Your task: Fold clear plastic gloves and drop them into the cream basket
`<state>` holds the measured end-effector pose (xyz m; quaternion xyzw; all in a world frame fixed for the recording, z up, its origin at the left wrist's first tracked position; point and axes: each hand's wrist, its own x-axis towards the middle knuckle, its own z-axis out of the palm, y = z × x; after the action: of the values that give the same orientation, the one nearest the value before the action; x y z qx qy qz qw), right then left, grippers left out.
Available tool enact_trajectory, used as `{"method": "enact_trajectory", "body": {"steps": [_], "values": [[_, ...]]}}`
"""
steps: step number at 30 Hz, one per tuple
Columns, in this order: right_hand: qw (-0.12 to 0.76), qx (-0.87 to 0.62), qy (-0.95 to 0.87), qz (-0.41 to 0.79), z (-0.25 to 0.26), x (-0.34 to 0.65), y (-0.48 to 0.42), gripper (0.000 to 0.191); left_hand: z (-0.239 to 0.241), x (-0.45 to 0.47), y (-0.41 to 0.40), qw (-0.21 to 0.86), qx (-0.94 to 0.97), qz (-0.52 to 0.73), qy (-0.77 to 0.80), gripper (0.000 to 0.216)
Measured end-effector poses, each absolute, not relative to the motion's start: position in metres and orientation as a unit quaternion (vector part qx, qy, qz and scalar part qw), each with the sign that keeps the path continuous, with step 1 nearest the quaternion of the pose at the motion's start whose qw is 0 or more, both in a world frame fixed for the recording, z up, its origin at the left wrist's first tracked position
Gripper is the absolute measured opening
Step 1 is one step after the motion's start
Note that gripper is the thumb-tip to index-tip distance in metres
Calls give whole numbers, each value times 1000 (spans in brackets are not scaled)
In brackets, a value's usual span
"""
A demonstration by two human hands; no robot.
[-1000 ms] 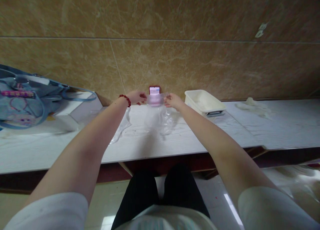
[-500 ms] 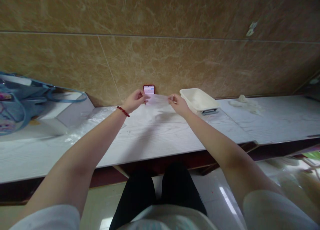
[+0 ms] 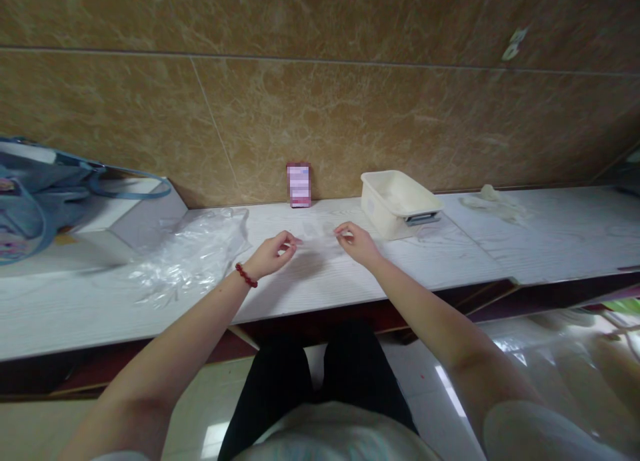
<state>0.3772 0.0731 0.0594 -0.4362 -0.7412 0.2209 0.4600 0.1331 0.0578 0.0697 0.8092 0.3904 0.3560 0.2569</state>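
Observation:
Between my hands, a thin see-through plastic bag point(image 3: 317, 236) is stretched just above the white wood-grain counter point(image 3: 310, 291). My left hand point(image 3: 274, 253), with a red bead bracelet at the wrist, pinches its left end between thumb and fingertips. The right end is pinched in my right hand point(image 3: 356, 243). The bag's outline is faint against the counter. Behind it a phone point(image 3: 299, 185) with a lit screen leans upright on the wall. A cream plastic bin point(image 3: 395, 204) with a grey handle stands just beyond my right hand.
A crumpled pile of clear plastic bags point(image 3: 197, 251) lies left of my left arm. Farther left, a blue bag point(image 3: 55, 194) rests on a white box point(image 3: 135, 221). Off-white gloves or cloth point(image 3: 495, 206) lie at the right. The brown tiled wall point(image 3: 330, 114) bounds the counter's back.
Both hands have come down and toward me with the plastic bag, from in front of the phone to low over the counter. The whole phone now shows.

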Motion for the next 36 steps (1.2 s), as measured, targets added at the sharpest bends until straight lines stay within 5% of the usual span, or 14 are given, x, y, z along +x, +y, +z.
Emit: {"method": "enact_trajectory", "body": {"steps": [12, 16, 22, 30, 36], "values": [[486, -442, -737, 163, 132, 378, 127, 9, 110, 182, 80, 492, 593, 531, 353, 11], [472, -463, -733, 157, 142, 378, 132, 11, 107, 185, 92, 439, 590, 585, 341, 14], [457, -466, -694, 304, 127, 369, 132, 11, 107, 179, 115, 375, 583, 610, 384, 14], [407, -549, -706, 185, 106, 355, 130, 30, 118, 185, 115, 331, 619, 591, 399, 12], [396, -619, -626, 262, 82, 353, 140, 26, 124, 186, 106, 294, 691, 544, 375, 12]]}}
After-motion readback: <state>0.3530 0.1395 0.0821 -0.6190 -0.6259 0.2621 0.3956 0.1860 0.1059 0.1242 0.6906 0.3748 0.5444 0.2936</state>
